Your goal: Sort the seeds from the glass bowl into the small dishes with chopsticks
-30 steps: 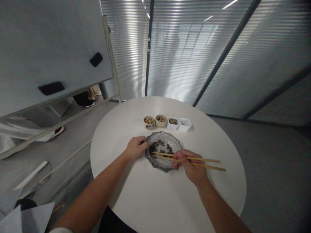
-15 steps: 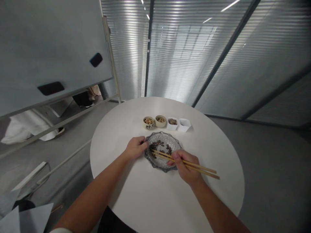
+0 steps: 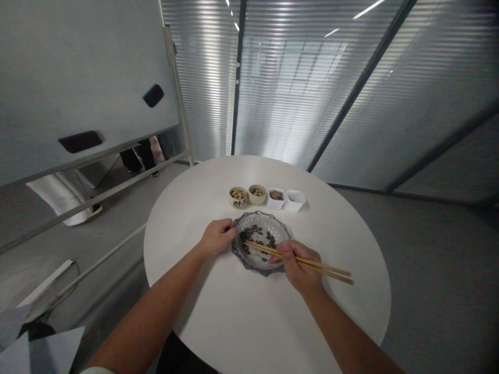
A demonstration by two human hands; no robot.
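Observation:
A clear glass bowl (image 3: 259,269) with a scalloped rim stands on the round white table. Several dark brown beans (image 3: 270,238) lie scattered across its bottom. My left hand (image 3: 217,236) is closed on the bowl's left rim, thumb and fingers pinching the edge. Over the right rim, my right hand (image 3: 302,265) grips a pair of wooden chopsticks (image 3: 323,268). Their tips reach down among the beans at the bowl's left side and sit close together. Whether a bean is caught between the tips is too small to tell.
Behind the bowl stand two cream cups (image 3: 238,203) (image 3: 257,198) with pale pieces inside, a white dish (image 3: 276,203) of brownish bits and another white dish (image 3: 295,205). A whiteboard (image 3: 97,67) on a frame is at the left, with people's legs (image 3: 144,156) behind it.
The chopstick tips have drawn closer together inside the bowl, and the back ends have shifted slightly. My left hand stays on the rim. Behind the whiteboard, people's legs have moved.

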